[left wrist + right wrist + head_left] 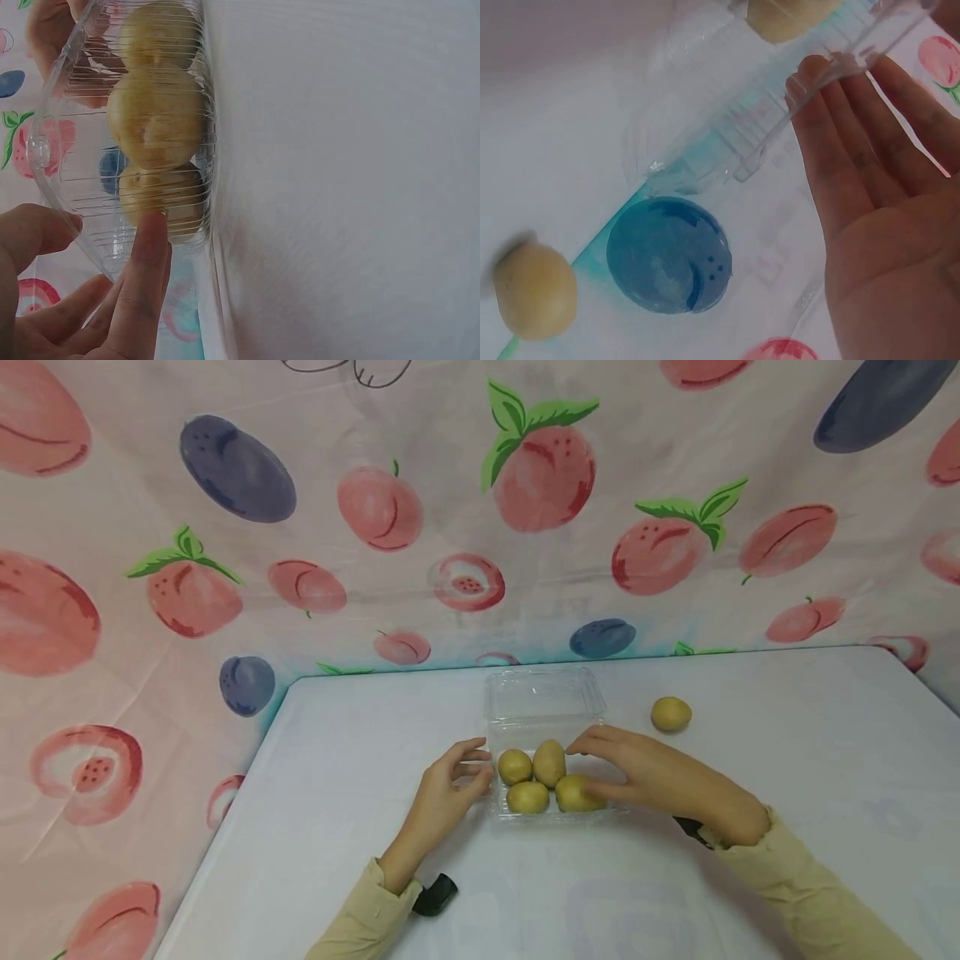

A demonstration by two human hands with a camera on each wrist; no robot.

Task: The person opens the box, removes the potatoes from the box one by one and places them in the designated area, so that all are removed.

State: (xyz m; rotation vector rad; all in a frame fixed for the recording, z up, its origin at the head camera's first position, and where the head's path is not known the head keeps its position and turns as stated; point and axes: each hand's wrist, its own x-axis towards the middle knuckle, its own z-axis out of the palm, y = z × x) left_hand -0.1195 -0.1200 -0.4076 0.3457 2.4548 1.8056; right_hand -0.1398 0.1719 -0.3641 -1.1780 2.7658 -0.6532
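Observation:
A clear plastic clamshell box stands on the table with its lid folded back. Several yellow potatoes lie in its base. At the left wall is my left hand; in the left wrist view a fingertip touches the ribbed side and the thumb is by the rim. My right hand reaches over the right edge, its thumb in front of the nearest right potato. In the right wrist view the right fingers are nearly straight along the box's side, gripping nothing.
One more potato lies on the white table, behind my right hand and right of the lid. A fruit-patterned cloth hangs behind the table and along its left side.

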